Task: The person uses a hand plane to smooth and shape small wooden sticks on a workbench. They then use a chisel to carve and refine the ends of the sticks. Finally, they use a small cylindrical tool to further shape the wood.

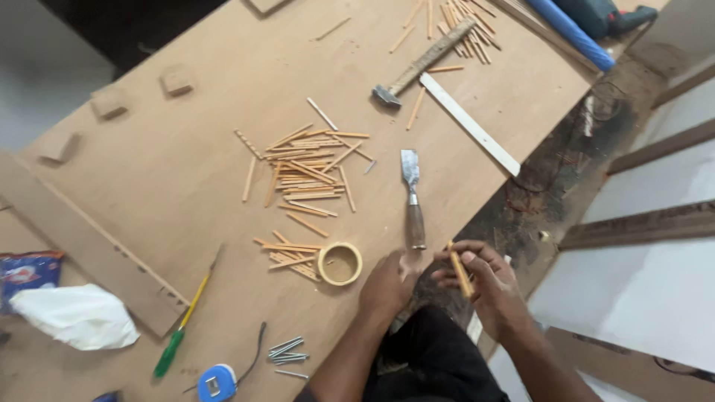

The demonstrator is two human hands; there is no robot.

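1. A short wooden stick (461,273) is held upright and slightly tilted in the right hand (484,286), just beyond the near edge of the table (186,164); the grip is closed around it with the fingers curled.
2. The left hand (387,284) is rested at the table edge, just beside the right hand; its fingers are hidden, so whether its grip is wide or narrow cannot be told.
3. A chisel (411,197) with a wooden handle is laid just above the left hand, blade pointing away.
4. A roll of tape (340,263) is seen left of the left hand, touching a small bundle of sticks (289,253).
5. A larger heap of sticks (307,167) is spread in the middle of the table.
6. Farther off, a hammer (421,63) is laid near another scatter of sticks (454,22), with a pale flat strip (469,123) beside it.
7. Near the lower edge, some nails (287,350), a tape measure (216,383) and a green-handled screwdriver (182,327) are found.
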